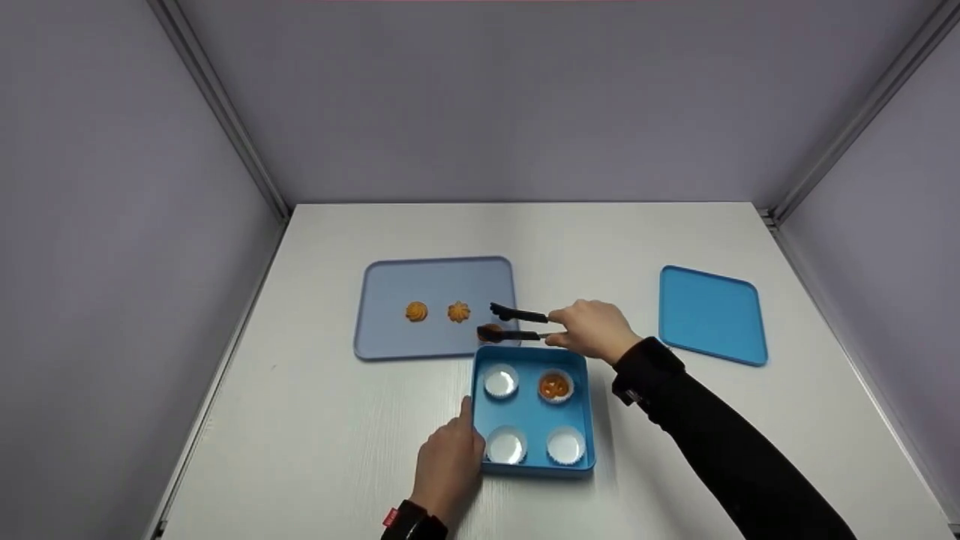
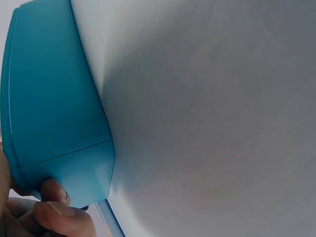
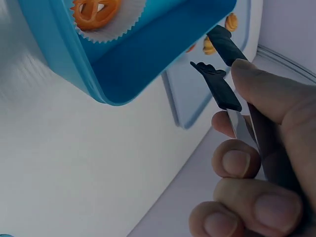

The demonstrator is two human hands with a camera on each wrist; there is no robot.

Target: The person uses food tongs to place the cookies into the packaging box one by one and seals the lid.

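Blue plastic with rounded corners forms the square box (image 1: pixel 534 361), which sits on the white table (image 1: pixel 315 420) with four fluted white paper cups in it; the cup at its 1 o'clock corner (image 1: pixel 556 386) holds an orange swirled cookie, the other three show only pale bottoms. Just beyond the box at 11 o'clock lies a flat grey-blue tray (image 1: pixel 390 285) carrying two ridged orange cookies (image 1: pixel 416 311) side by side. The right hand (image 1: pixel 592 328) has its fingers curled round slim black tongs (image 1: pixel 517 324), whose tips reach over the tray's near right corner with a dark orange piece (image 1: pixel 491 332) at the lower tip. The right wrist view shows the tongs' scalloped tip and metal shank, hidden from above. The left hand (image 1: pixel 448 461) rests against the box's left wall; the left wrist view shows fingertips (image 2: pixel 54 190) pressed on its matte corner. A flat blue lid (image 1: pixel 712 315) lies well apart at 2 o'clock. No writing is readable.
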